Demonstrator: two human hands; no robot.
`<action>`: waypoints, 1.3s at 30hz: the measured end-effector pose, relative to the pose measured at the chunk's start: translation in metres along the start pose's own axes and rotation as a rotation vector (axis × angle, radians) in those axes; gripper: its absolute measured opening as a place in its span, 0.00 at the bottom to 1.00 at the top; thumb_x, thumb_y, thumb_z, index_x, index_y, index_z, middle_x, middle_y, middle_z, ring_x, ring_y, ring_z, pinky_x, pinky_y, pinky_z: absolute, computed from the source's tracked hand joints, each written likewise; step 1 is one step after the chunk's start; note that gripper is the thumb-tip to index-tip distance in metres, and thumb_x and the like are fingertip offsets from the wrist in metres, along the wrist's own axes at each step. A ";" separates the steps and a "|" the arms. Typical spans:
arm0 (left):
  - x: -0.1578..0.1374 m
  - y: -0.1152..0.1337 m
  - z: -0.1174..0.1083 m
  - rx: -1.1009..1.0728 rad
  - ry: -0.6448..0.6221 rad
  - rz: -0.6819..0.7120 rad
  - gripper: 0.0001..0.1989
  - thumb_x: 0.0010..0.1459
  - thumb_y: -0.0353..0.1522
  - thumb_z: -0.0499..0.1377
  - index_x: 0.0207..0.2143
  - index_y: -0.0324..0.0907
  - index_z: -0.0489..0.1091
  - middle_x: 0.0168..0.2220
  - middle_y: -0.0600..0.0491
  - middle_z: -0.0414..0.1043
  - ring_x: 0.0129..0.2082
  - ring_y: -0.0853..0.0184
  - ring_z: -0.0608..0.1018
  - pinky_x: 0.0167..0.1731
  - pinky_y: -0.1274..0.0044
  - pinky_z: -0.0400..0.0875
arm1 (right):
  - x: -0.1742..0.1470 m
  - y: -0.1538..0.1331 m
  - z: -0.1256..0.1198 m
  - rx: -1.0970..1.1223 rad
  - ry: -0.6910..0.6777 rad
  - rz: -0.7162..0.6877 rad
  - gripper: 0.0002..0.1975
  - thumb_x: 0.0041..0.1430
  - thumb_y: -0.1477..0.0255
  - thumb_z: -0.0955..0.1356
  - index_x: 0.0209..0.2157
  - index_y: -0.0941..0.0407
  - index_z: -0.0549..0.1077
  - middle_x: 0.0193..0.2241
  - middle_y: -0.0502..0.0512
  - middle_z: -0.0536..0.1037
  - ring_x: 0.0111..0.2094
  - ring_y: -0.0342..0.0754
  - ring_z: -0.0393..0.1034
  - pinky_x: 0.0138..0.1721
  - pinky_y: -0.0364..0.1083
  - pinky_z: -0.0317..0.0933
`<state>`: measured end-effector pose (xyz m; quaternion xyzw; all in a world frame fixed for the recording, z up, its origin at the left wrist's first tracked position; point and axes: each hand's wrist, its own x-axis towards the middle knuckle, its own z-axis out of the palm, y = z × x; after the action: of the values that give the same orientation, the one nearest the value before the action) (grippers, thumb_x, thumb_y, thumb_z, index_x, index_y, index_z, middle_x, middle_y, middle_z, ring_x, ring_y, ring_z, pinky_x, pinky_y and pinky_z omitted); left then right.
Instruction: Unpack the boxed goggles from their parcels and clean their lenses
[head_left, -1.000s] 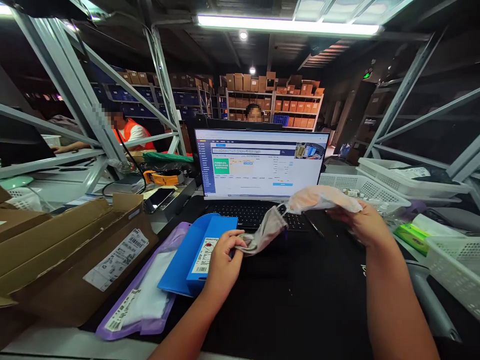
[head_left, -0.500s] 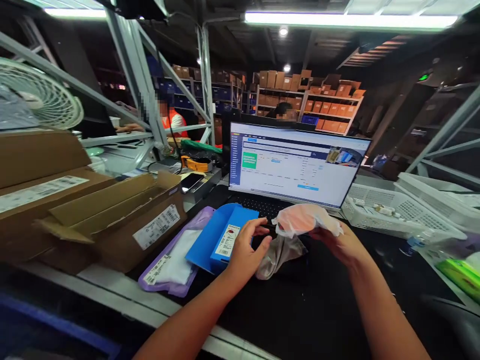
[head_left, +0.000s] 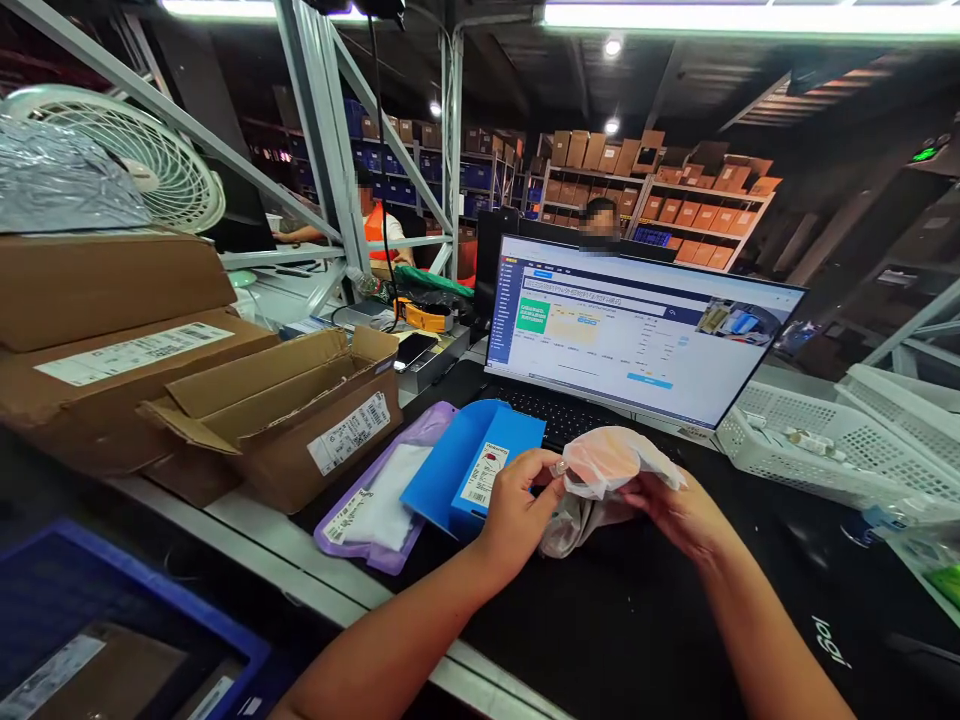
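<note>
A translucent white wrapper (head_left: 611,460) with something pinkish-orange showing through is held up between both hands over the black desk mat. My right hand (head_left: 679,512) supports it from the right, fingers closed under its edge. At the left edge, my left hand (head_left: 519,512) pinches the wrapper between thumb and fingertips. Just beneath hangs or lies a greyish wrapped bundle (head_left: 574,528); whether it joins the wrapper I cannot tell. Left of my left hand sits a blue box (head_left: 517,435) with its flap up and a printed label. Beside that lies a purple-edged package (head_left: 409,555) with white contents.
An open brown carton (head_left: 277,465) and a larger one (head_left: 82,410) stand at left, near a fan (head_left: 169,180). A monitor (head_left: 600,350) and keyboard (head_left: 562,420) are ahead. White baskets (head_left: 780,465) stand right. A blue crate (head_left: 172,570) is lower left.
My left hand has closed from a loose, spread pose onto the left edge of the wrapper. The view has turned slightly left and down, bringing more of the blue crate into sight.
</note>
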<state>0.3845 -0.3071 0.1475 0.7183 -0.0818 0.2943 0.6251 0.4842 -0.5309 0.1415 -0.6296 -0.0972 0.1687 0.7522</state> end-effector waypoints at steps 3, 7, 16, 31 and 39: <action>-0.002 0.003 0.005 -0.189 -0.018 -0.152 0.11 0.61 0.41 0.64 0.38 0.42 0.77 0.35 0.52 0.78 0.36 0.65 0.80 0.38 0.76 0.76 | -0.005 -0.013 -0.023 -0.091 -0.042 0.044 0.23 0.44 0.53 0.80 0.36 0.55 0.81 0.28 0.61 0.83 0.29 0.55 0.80 0.33 0.49 0.77; 0.002 0.004 0.008 -0.525 0.063 -0.392 0.22 0.52 0.47 0.70 0.39 0.40 0.75 0.35 0.51 0.79 0.34 0.64 0.82 0.36 0.74 0.81 | -0.008 -0.033 -0.064 -0.147 0.072 -0.075 0.23 0.45 0.49 0.78 0.32 0.55 0.81 0.26 0.60 0.82 0.24 0.51 0.77 0.26 0.47 0.75; 0.010 0.000 0.006 -0.600 0.153 -0.427 0.24 0.48 0.46 0.73 0.39 0.38 0.73 0.33 0.52 0.78 0.34 0.64 0.84 0.35 0.76 0.82 | -0.020 -0.038 -0.017 -0.327 0.054 -0.156 0.39 0.44 0.56 0.80 0.57 0.53 0.73 0.38 0.58 0.83 0.31 0.53 0.79 0.29 0.49 0.76; 0.019 -0.006 0.005 -0.672 0.312 -0.507 0.27 0.40 0.46 0.76 0.31 0.39 0.68 0.27 0.56 0.74 0.28 0.73 0.77 0.33 0.81 0.79 | -0.024 -0.066 -0.098 -0.081 0.691 -0.549 0.18 0.38 0.68 0.82 0.31 0.55 0.77 0.30 0.54 0.78 0.31 0.45 0.75 0.33 0.43 0.73; 0.031 -0.005 -0.013 -0.750 0.549 -0.339 0.25 0.40 0.42 0.77 0.32 0.39 0.70 0.29 0.56 0.76 0.29 0.73 0.79 0.35 0.81 0.78 | -0.005 -0.026 -0.033 -0.309 0.281 -0.633 0.05 0.54 0.68 0.73 0.34 0.52 0.78 0.34 0.52 0.79 0.34 0.49 0.75 0.36 0.49 0.73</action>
<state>0.4082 -0.2865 0.1608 0.3431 0.1035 0.3170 0.8781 0.4952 -0.5670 0.1613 -0.6913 -0.2072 -0.1766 0.6694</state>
